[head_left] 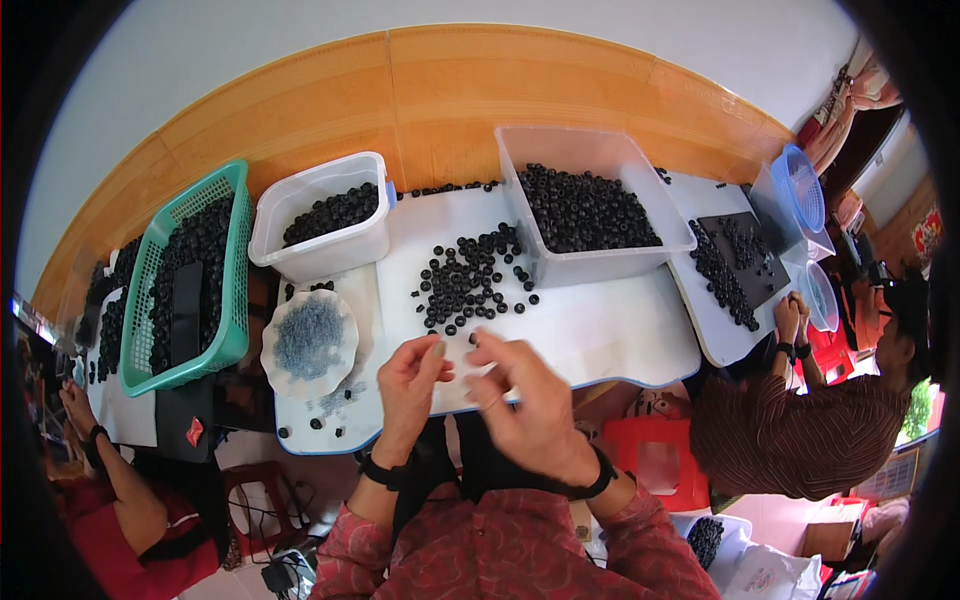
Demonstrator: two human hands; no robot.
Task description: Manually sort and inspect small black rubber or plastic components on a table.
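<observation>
My left hand (408,388) is raised over the near edge of the white table (610,340), thumb and forefinger pinched together. Whatever it pinches is hidden. Close beside it, my right hand (530,405) has its fingers curled and slightly blurred. A dark spot shows by its fingertips, but I cannot tell whether it is held or lies on the table. Just beyond both hands spreads a loose pile of small black round parts (465,280). To the left, a scalloped white dish (350,345) holds tiny grey-blue, translucent pieces, some spilled beside it.
Behind the pile stands a clear plastic bin (595,262) of black parts. A white tub (330,262) and a green basket (240,290) hold more. One person (800,430) works at the right, another (130,500) at the left. A red stool (655,455) stands below.
</observation>
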